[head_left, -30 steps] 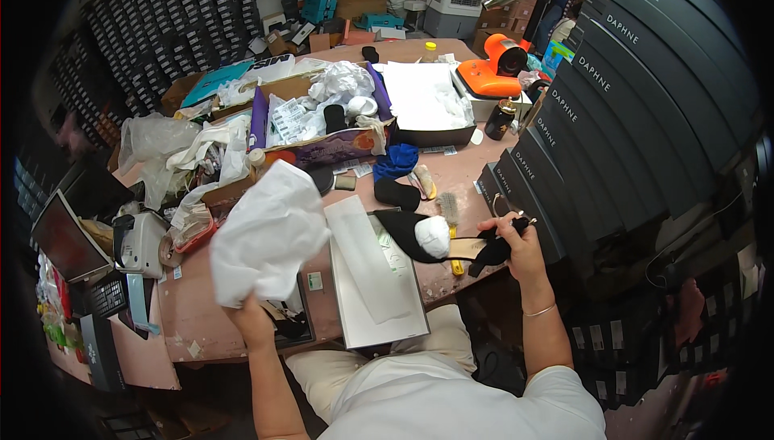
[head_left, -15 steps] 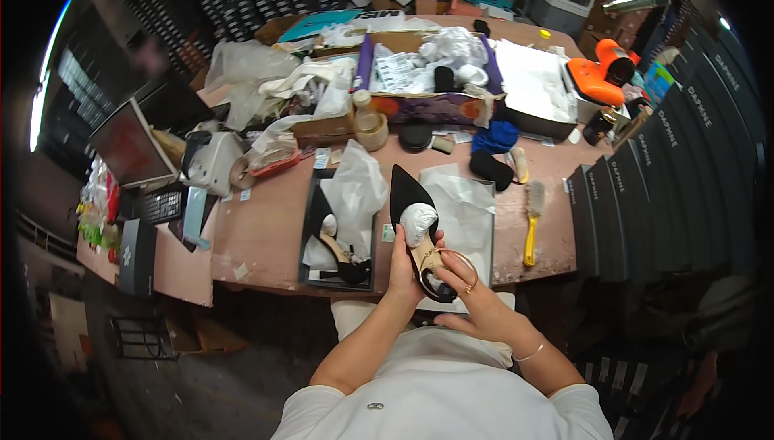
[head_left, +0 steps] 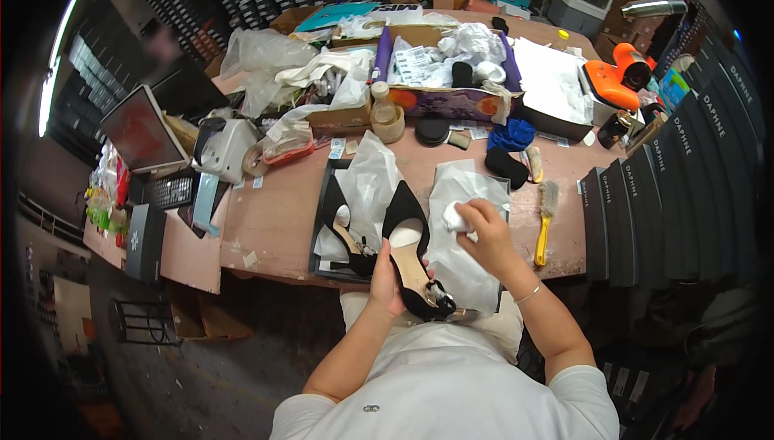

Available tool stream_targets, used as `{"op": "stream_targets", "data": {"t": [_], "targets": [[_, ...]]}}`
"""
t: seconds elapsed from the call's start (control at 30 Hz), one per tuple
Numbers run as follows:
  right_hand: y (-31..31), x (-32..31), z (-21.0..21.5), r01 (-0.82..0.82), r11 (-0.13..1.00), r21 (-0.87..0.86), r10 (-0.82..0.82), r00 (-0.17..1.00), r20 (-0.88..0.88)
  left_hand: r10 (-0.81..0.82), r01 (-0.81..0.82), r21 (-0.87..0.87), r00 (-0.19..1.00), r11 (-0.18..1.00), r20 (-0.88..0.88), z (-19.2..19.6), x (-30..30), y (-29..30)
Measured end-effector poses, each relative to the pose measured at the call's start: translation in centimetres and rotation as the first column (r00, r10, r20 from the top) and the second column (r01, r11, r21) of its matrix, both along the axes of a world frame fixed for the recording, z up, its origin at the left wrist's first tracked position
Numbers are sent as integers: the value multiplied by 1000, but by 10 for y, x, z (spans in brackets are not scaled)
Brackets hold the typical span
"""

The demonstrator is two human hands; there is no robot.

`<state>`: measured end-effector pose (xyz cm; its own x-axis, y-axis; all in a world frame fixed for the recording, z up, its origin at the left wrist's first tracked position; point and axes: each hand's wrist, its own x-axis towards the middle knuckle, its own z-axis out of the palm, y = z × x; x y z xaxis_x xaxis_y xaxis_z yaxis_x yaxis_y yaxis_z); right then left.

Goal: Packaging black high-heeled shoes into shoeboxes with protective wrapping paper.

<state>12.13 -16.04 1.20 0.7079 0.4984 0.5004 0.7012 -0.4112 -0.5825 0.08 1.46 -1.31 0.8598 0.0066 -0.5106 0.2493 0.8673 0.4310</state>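
Observation:
My left hand (head_left: 389, 283) is closed around the side of a black pointed-toe shoe (head_left: 405, 251), held toe away from me above the table's front edge. Its pale insole shows, and a strap with clear wrapping sits at the heel end. In my right hand (head_left: 488, 234) is a wad of white tissue paper (head_left: 456, 217), pinched between the fingers over the paper-lined half of a shoebox. The matching black shoe (head_left: 345, 234), with a white wad in its toe, lies to the left in an open grey shoebox (head_left: 317, 251) with white wrapping paper (head_left: 372, 170).
A yellow-handled brush (head_left: 545, 226) lies to the right, beside upright stacked dark shoeboxes (head_left: 645, 198). Behind are a purple carton (head_left: 451, 103) of paper, a bottle (head_left: 382, 105) and a blue cloth (head_left: 509, 135). A label printer (head_left: 222, 154) and monitor (head_left: 143, 130) stand left.
The white tissue wad has come out of the held shoe's toe. My right hand has moved away from the heel, up and to the right, carrying it. My left hand keeps the shoe.

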Motion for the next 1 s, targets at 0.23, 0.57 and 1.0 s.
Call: {"op": "stream_targets", "data": {"t": [0.23,0.57,1.0], "targets": [[8,8,-58,48,874,-483,-19,998,65,-7,4,118,1000,993,25,3,-2,1],[24,-9,-13,-237,920,-312,357,834,420,-45,38,164,998,986,36,34,-3,-34],[11,-35,10,-239,951,194,269,952,-144,57,-75,188,993,979,99,10,6,-12]]}}
